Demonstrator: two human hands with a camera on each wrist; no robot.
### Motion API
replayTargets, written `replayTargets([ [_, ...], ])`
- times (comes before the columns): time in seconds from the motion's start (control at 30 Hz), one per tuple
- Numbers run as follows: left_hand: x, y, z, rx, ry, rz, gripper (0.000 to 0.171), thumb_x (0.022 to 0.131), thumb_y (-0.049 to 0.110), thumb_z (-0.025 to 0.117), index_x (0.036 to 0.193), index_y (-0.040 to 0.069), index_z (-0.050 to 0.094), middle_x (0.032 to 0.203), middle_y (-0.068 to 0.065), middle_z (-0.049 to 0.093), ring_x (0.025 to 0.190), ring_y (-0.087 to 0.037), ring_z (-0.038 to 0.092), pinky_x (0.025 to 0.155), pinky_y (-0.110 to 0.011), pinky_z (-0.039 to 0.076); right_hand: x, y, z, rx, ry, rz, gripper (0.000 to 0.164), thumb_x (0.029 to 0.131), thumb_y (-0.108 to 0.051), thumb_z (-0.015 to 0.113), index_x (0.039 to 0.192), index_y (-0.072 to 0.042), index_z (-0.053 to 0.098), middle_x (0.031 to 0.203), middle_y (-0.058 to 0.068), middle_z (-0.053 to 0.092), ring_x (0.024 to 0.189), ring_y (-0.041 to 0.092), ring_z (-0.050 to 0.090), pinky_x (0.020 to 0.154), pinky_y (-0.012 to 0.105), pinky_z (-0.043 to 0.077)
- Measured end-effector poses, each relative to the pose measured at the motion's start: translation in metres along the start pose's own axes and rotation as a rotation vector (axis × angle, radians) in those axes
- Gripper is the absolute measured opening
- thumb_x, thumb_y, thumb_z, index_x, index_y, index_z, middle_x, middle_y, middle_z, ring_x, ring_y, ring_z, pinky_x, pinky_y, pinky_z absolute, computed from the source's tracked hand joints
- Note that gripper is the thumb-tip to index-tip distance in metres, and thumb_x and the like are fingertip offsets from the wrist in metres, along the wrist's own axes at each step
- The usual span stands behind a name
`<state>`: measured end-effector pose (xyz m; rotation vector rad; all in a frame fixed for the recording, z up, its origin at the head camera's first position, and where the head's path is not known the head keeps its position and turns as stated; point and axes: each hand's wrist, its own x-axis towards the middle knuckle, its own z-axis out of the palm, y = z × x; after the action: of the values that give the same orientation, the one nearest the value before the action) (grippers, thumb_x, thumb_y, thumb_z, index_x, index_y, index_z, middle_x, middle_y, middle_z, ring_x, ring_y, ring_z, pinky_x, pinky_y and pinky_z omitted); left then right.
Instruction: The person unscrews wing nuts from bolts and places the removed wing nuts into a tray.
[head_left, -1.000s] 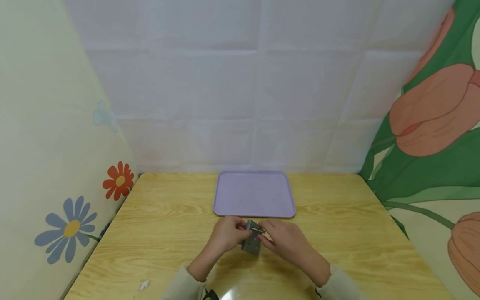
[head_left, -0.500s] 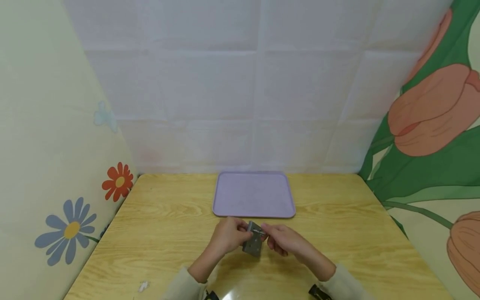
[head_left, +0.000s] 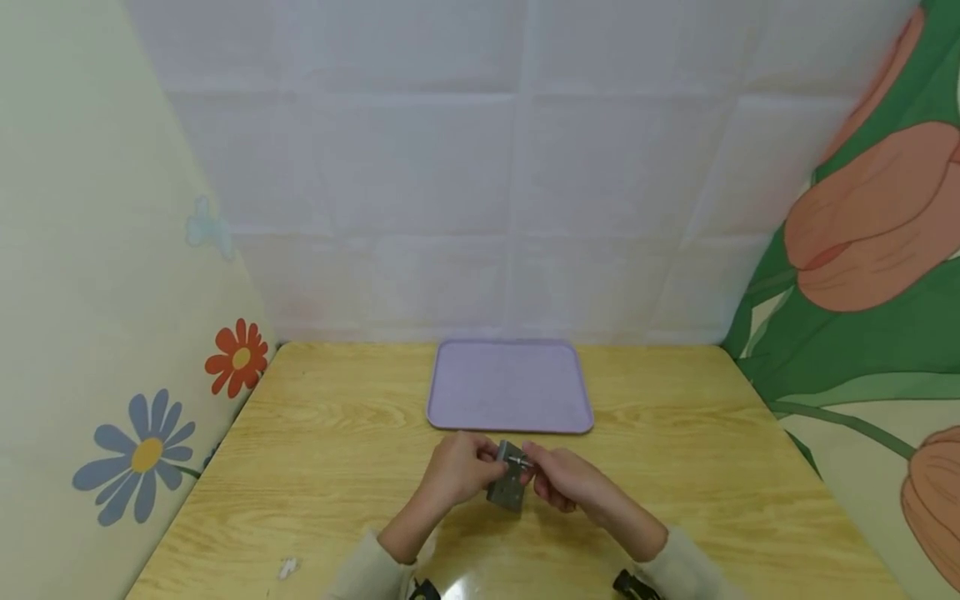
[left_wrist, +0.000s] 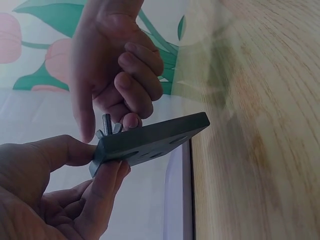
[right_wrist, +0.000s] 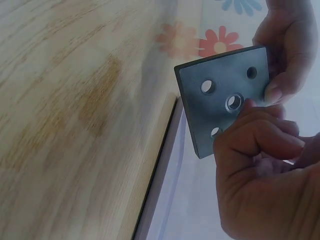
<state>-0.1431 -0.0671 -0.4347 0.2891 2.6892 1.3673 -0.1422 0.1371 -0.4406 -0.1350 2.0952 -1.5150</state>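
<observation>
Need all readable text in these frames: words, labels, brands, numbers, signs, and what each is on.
None: no readable text in any view.
Metal plate: holes only, no marking visible.
Purple tray: no lettering visible.
Blue flower on the wall: picture only.
Black device by the right wrist, white scrap on the table: too small to tell if marked.

The tray [head_left: 510,387] lies on the table [head_left: 337,467], at its far edge, before the back sheet [head_left: 480,183]. Nearer, over the table, the plate [head_left: 507,493] sits between the left hand [head_left: 456,468] and the right hand [head_left: 573,479], its bolt [left_wrist: 106,123] and wing nut [left_wrist: 117,128] on the right hand's side. A small scrap [head_left: 288,568] lies near left.
</observation>
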Motion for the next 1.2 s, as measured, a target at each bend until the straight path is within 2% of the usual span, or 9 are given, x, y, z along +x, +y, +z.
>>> replayTargets([
  [0.17,-0.001,0.001,-0.001,0.011,0.004,0.013,0.016,0.078,0.015,0.078,0.089,0.004,0.077,0.072,0.004,0.069,0.060,-0.007,0.061,0.054,-0.024,0.050,0.001,0.001,0.000,0.042,-0.015,0.018,0.069,0.105,-0.056,0.037,0.086,0.002,0.068,0.056,-0.006,0.052,0.044,0.004,0.035,0.042,0.020,0.025],
  [0.37,0.000,0.002,-0.001,0.007,-0.001,0.004,0.015,0.079,0.015,0.078,0.089,0.004,0.077,0.072,0.004,0.068,0.060,-0.008,0.061,0.054,-0.025,0.050,0.004,0.001,0.002,0.071,-0.037,0.030,0.059,0.102,-0.057,0.042,0.076,-0.008,0.063,0.054,-0.007,0.050,0.043,0.004,0.034,0.042,0.019,0.024],
  [0.53,0.001,0.001,-0.001,0.002,-0.001,-0.002,0.015,0.079,0.015,0.078,0.089,0.004,0.077,0.072,0.005,0.068,0.060,-0.008,0.061,0.054,-0.025,0.050,0.006,0.000,0.003,-0.057,0.037,-0.014,0.058,0.102,-0.055,0.045,0.077,-0.007,0.064,0.055,-0.006,0.049,0.046,0.006,0.036,0.044,0.020,0.026],
  [0.63,0.002,-0.001,-0.002,0.004,-0.003,-0.002,0.014,0.080,0.015,0.078,0.089,0.005,0.077,0.072,0.005,0.068,0.060,-0.008,0.062,0.054,-0.025,0.051,0.007,0.001,0.004,-0.275,0.107,-0.145,0.054,0.103,-0.051,0.047,0.080,-0.007,0.066,0.058,-0.006,0.049,0.050,0.007,0.039,0.047,0.022,0.029],
  [0.83,0.004,-0.004,-0.003,0.012,-0.003,0.006,0.012,0.081,0.017,0.078,0.087,0.007,0.077,0.072,0.006,0.069,0.059,-0.007,0.063,0.054,-0.026,0.051,0.009,0.007,0.002,-0.773,0.277,-0.490,0.030,0.099,-0.044,0.062,0.083,-0.019,0.062,0.059,-0.013,0.043,0.050,0.000,0.035,0.045,0.020,0.030],
  [1.0,0.005,-0.006,-0.003,0.004,-0.005,0.012,0.012,0.080,0.017,0.078,0.087,0.007,0.077,0.072,0.006,0.068,0.059,-0.007,0.063,0.054,-0.026,0.051,0.011,0.014,-0.004,-1.180,0.462,-0.919,0.026,0.088,-0.036,0.077,0.096,-0.014,0.066,0.069,-0.009,0.057,0.054,0.002,0.046,0.045,0.019,0.035],
  [1.1,0.005,-0.006,-0.003,0.005,-0.006,0.013,0.012,0.080,0.017,0.078,0.087,0.007,0.077,0.072,0.006,0.068,0.059,-0.007,0.062,0.054,-0.026,0.051,0.013,0.016,-0.008,-1.282,0.548,-1.106,0.031,0.087,-0.038,0.075,0.097,-0.011,0.065,0.073,-0.004,0.061,0.056,0.008,0.051,0.044,0.022,0.038],
  [1.17,0.004,-0.006,-0.003,0.002,-0.008,0.010,0.012,0.081,0.017,0.078,0.087,0.006,0.077,0.072,0.005,0.068,0.059,-0.008,0.063,0.054,-0.026,0.052,0.014,0.017,-0.009,-1.254,0.556,-1.102,0.031,0.090,-0.040,0.072,0.099,-0.011,0.066,0.074,-0.004,0.061,0.057,0.009,0.053,0.045,0.022,0.039],
  [1.2,0.004,-0.005,-0.003,0.000,-0.010,0.008,0.012,0.081,0.017,0.078,0.087,0.006,0.077,0.072,0.005,0.068,0.059,-0.008,0.063,0.054,-0.026,0.052,0.013,0.017,-0.009,-1.204,0.536,-1.036,0.030,0.092,-0.040,0.070,0.100,-0.011,0.067,0.073,-0.006,0.059,0.057,0.007,0.051,0.046,0.022,0.039],
])
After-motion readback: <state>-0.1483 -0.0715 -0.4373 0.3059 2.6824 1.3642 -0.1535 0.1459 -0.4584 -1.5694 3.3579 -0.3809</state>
